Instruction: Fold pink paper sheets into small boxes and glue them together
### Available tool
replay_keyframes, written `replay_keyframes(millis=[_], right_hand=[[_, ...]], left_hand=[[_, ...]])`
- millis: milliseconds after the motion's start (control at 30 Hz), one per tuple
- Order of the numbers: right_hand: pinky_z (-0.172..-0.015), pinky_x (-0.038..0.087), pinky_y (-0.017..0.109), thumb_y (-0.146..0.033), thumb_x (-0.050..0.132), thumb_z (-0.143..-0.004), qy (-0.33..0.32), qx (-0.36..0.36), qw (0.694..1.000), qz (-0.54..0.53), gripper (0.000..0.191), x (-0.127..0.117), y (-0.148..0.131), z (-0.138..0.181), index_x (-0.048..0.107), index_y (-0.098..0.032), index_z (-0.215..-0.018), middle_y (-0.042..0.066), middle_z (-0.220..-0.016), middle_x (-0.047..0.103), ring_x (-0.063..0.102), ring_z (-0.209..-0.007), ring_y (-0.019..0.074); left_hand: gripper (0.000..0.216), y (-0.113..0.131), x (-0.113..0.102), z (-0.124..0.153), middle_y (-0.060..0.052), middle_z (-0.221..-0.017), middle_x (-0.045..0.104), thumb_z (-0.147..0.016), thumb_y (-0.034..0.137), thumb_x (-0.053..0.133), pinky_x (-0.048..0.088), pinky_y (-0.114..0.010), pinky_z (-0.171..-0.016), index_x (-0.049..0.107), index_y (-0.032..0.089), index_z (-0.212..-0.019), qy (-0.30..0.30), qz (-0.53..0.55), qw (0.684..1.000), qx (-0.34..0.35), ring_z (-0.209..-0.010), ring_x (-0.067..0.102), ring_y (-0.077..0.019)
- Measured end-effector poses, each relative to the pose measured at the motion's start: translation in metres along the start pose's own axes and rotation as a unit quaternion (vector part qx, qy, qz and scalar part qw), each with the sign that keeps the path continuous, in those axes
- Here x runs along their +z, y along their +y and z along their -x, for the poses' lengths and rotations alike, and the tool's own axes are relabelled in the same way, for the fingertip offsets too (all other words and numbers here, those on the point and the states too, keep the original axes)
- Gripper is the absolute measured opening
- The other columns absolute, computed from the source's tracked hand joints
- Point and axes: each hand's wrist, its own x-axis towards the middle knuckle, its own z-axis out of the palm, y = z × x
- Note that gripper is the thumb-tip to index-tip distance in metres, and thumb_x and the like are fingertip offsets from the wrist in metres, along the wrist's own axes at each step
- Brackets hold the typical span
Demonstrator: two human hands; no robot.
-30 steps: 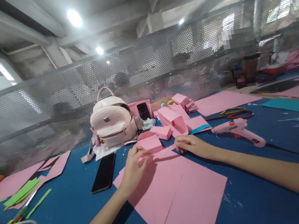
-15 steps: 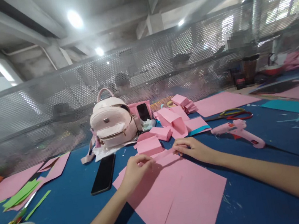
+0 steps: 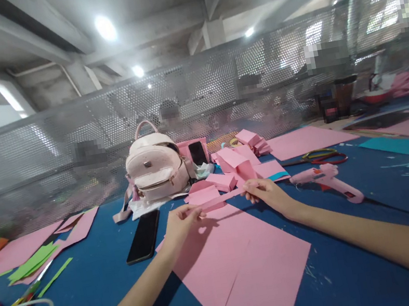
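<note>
My left hand (image 3: pixel 180 226) and my right hand (image 3: pixel 265 192) each pinch one end of a narrow pink paper strip (image 3: pixel 220 199), holding it level a little above the table. Under it lie large pink paper sheets (image 3: pixel 243 262) on the blue tabletop (image 3: pixel 103 276). Just behind the strip sits a small folded pink paper piece (image 3: pixel 204 195).
A black phone (image 3: pixel 142 236) lies left of my left hand. A pink backpack (image 3: pixel 155 167) stands behind it, with folded pink paper pieces (image 3: pixel 240 162) beside it. A pink glue gun (image 3: pixel 326 180) and scissors (image 3: pixel 321 155) lie to the right. Green paper scraps (image 3: pixel 29 263) at left. Perforated metal screen (image 3: pixel 68 145) behind.
Both hands have lifted from the sheet, raising the pink strip off the table; before, they were pressing at the sheet's far edge.
</note>
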Motion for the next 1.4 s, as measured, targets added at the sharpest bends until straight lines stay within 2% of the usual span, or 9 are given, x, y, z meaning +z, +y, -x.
replay_keyframes(millis=[200, 433, 600, 733, 867, 967, 1133, 1267, 1400], right_hand=[[-0.045, 0.042, 0.025, -0.064, 0.059, -0.085, -0.030, 0.021, 0.999, 0.010, 0.051, -0.001, 0.009, -0.001, 0.071, -0.015, -0.074, 0.003, -0.063, 0.065, 0.053, -0.049, 0.0121], [-0.048, 0.043, 0.024, -0.059, 0.062, -0.084, -0.072, 0.037, 0.997, -0.010, 0.048, 0.002, 0.004, 0.003, 0.073, -0.013, -0.075, 0.005, -0.069, 0.070, 0.059, -0.051, 0.0115], [-0.051, 0.040, 0.023, -0.057, 0.064, -0.084, -0.077, 0.063, 0.993, -0.068, 0.048, 0.003, -0.002, 0.004, 0.072, -0.014, -0.103, 0.005, -0.076, 0.073, 0.060, -0.055, 0.0115], [-0.055, 0.040, 0.024, -0.057, 0.071, -0.079, -0.074, 0.084, 0.986, -0.127, 0.048, 0.004, -0.002, 0.004, 0.071, -0.014, -0.101, 0.006, -0.085, 0.071, 0.058, -0.063, 0.0116], [-0.056, 0.040, 0.022, -0.062, 0.075, -0.073, -0.104, 0.106, 0.973, -0.177, 0.049, 0.007, -0.004, 0.005, 0.067, -0.015, -0.084, 0.008, -0.097, 0.067, 0.055, -0.068, 0.0103], [-0.053, 0.037, 0.021, -0.062, 0.074, -0.076, -0.144, 0.113, 0.963, -0.197, 0.047, 0.010, -0.010, 0.009, 0.063, -0.016, -0.081, 0.004, -0.088, 0.064, 0.049, -0.062, 0.0083], [-0.053, 0.040, 0.018, -0.048, 0.076, -0.081, -0.219, 0.118, 0.952, -0.181, 0.038, 0.019, -0.023, 0.022, 0.067, -0.016, -0.099, -0.002, -0.072, 0.056, 0.051, -0.062, 0.0083], [-0.054, 0.048, 0.022, -0.039, 0.071, -0.087, -0.279, 0.112, 0.938, -0.172, 0.047, 0.029, -0.030, 0.035, 0.055, -0.023, -0.128, -0.004, -0.074, 0.056, 0.058, -0.062, 0.0115], [-0.062, 0.051, 0.025, -0.036, 0.069, -0.088, -0.294, 0.095, 0.939, -0.152, 0.044, 0.035, -0.038, 0.042, 0.052, -0.023, -0.126, -0.004, -0.074, 0.058, 0.059, -0.065, 0.0119]], left_hand=[[0.038, -0.010, -0.012, -0.012, -0.001, -0.073, 0.067, -0.067, 0.050, 0.084, 0.050, -0.024, -0.065, 0.068, 0.017, -0.074, 0.067, 0.112, 0.991, -0.006, -0.067, 0.061, -0.0121], [0.044, 0.005, 0.001, -0.003, -0.007, -0.111, 0.072, -0.067, 0.057, 0.082, 0.052, -0.030, -0.086, 0.062, 0.020, -0.081, -0.006, 0.219, 0.976, -0.014, -0.098, 0.066, -0.0179], [0.042, 0.010, 0.012, 0.009, 0.004, -0.071, 0.063, -0.074, 0.054, 0.079, 0.052, -0.026, -0.080, 0.054, 0.020, -0.074, -0.053, 0.232, 0.971, -0.032, -0.074, 0.064, -0.0114], [0.043, 0.009, 0.014, 0.012, 0.007, -0.057, 0.051, -0.077, 0.052, 0.078, 0.049, -0.023, -0.067, 0.050, 0.020, -0.072, -0.092, 0.197, 0.975, -0.038, -0.057, 0.056, -0.0086], [0.037, 0.007, 0.015, 0.013, 0.004, -0.057, 0.058, -0.081, 0.050, 0.074, 0.047, -0.024, -0.063, 0.056, 0.018, -0.074, -0.131, 0.124, 0.983, -0.040, -0.051, 0.055, -0.0096], [0.034, 0.004, 0.018, 0.014, 0.002, -0.056, 0.060, -0.082, 0.049, 0.072, 0.046, -0.025, -0.060, 0.059, 0.017, -0.076, -0.149, 0.055, 0.987, -0.037, -0.050, 0.056, -0.0117], [0.022, 0.002, 0.025, 0.020, 0.002, -0.058, 0.060, -0.084, 0.036, 0.066, 0.040, -0.023, -0.056, 0.061, 0.017, -0.073, -0.171, -0.054, 0.984, -0.009, -0.052, 0.055, -0.0118], [0.007, 0.008, 0.030, 0.029, 0.005, -0.056, 0.056, -0.084, 0.022, 0.059, 0.035, -0.022, -0.055, 0.064, 0.018, -0.080, -0.170, -0.121, 0.978, 0.020, -0.052, 0.050, -0.0108], [0.013, 0.012, 0.034, 0.035, 0.006, -0.056, 0.057, -0.083, 0.016, 0.054, 0.036, -0.022, -0.055, 0.065, 0.019, -0.088, -0.172, -0.158, 0.972, 0.033, -0.052, 0.050, -0.0114]])
